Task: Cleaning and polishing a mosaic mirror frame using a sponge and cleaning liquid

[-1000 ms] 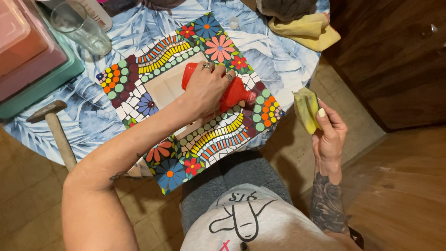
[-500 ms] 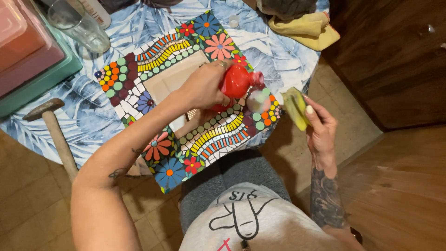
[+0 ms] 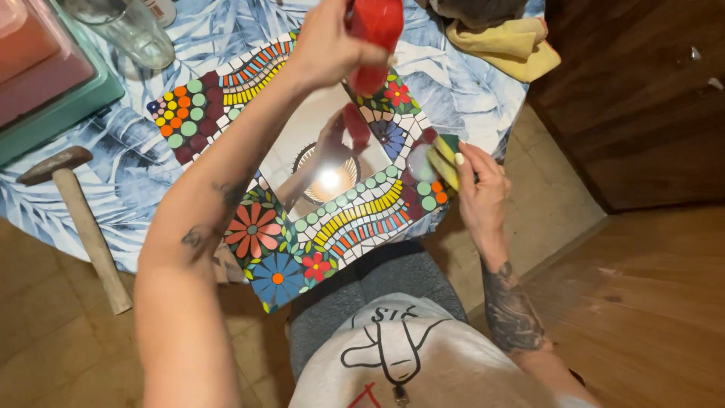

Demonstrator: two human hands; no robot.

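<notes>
Left hand (image 3: 326, 45) grips red bottle (image 3: 375, 34), contents unseen; right hand (image 3: 477, 185) pinches yellow sponge (image 3: 444, 162).

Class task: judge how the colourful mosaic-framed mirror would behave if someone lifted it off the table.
The square mosaic-tiled mirror frame is probably stiff and heavy for its size, being covered in tile pieces. Its reflective glass centre looks fragile. It overhangs the blue leaf-print tablecloth towards the lap, so it may tip.
</notes>
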